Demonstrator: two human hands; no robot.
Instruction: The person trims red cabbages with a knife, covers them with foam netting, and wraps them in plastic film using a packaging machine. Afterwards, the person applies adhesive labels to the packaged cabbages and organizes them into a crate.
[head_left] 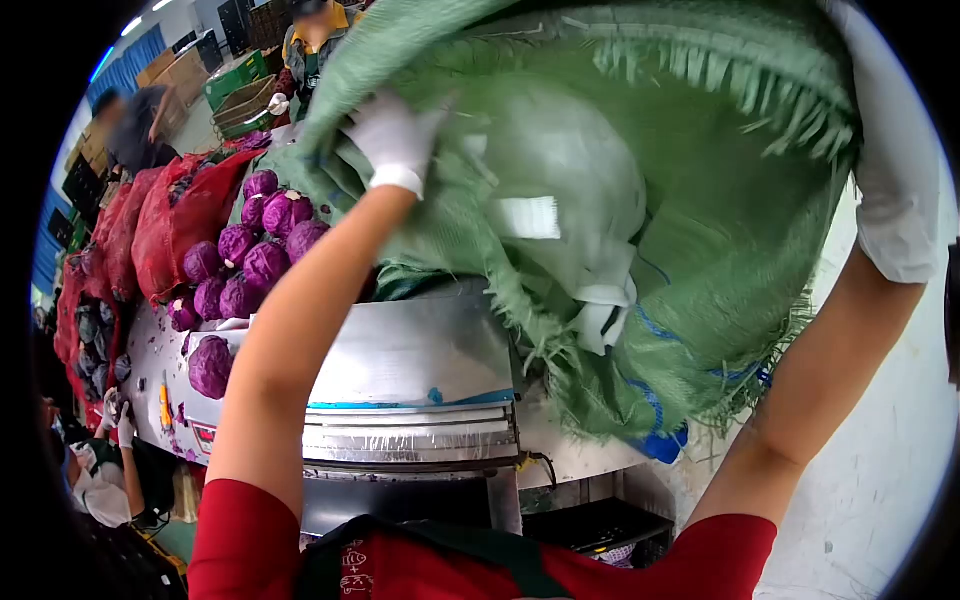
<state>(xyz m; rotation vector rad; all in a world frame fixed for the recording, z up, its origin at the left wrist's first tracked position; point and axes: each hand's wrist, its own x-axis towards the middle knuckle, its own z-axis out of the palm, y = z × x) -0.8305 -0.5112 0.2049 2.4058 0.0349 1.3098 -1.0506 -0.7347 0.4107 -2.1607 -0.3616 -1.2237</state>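
A large green woven sack (700, 250) with frayed edges is raised in front of me, its mouth facing me. My left hand (393, 140), in a white glove, lies against the sack's left side, thumb apart from the fingers, slightly blurred. My right hand (893, 170), also gloved, is high at the right edge of the raised sack and holds it up; its fingertips are hidden. Inside the sack is a blurred, pale, plastic-like bundle (570, 160) with a white label (530, 217). Blue string (650, 400) hangs at the sack's lower edge.
Several purple cabbages (265, 262) lie on the table left of my left arm, with red mesh sacks (195, 215) beyond. A metal-topped machine (410, 350) stands before me. A yellow cutter (165, 400) lies farther left. Other people work at left and behind; green crates (240, 80) stand at the back.
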